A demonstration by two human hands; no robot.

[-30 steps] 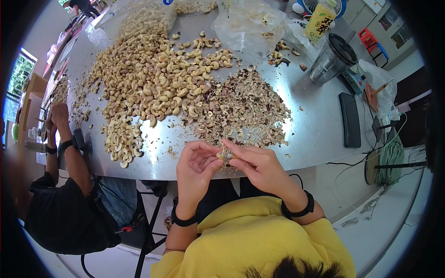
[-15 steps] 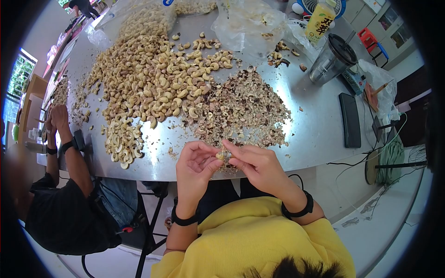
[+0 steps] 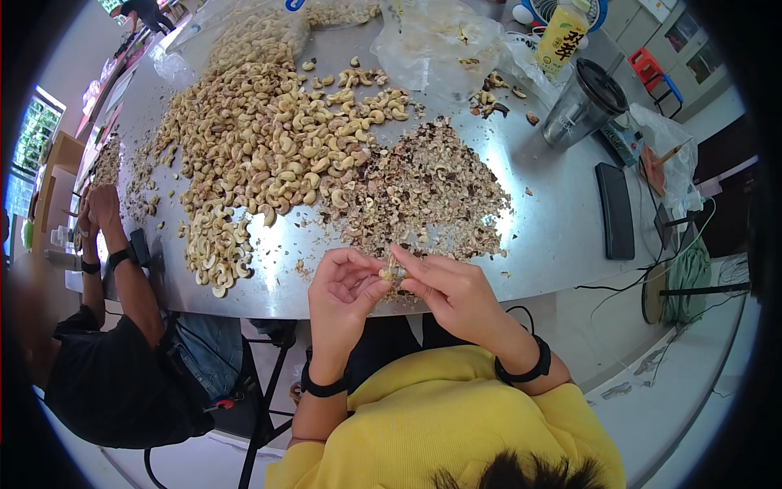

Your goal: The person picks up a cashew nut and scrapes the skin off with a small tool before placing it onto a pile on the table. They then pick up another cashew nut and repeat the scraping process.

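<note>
Left hand (image 3: 346,289), right hand (image 3: 456,285) are pinching a small pale-yellow cashew (image 3: 386,275), fingers nearly closed. Light pressure should be preventing breakage.

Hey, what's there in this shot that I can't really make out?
Head view: the small piece, largely covered by the left hand and right hand.
Head view: whatever the co-worker's hands hold, too small to tell.
Head view: the clear bag of cashews, cut off by the top edge.
</note>
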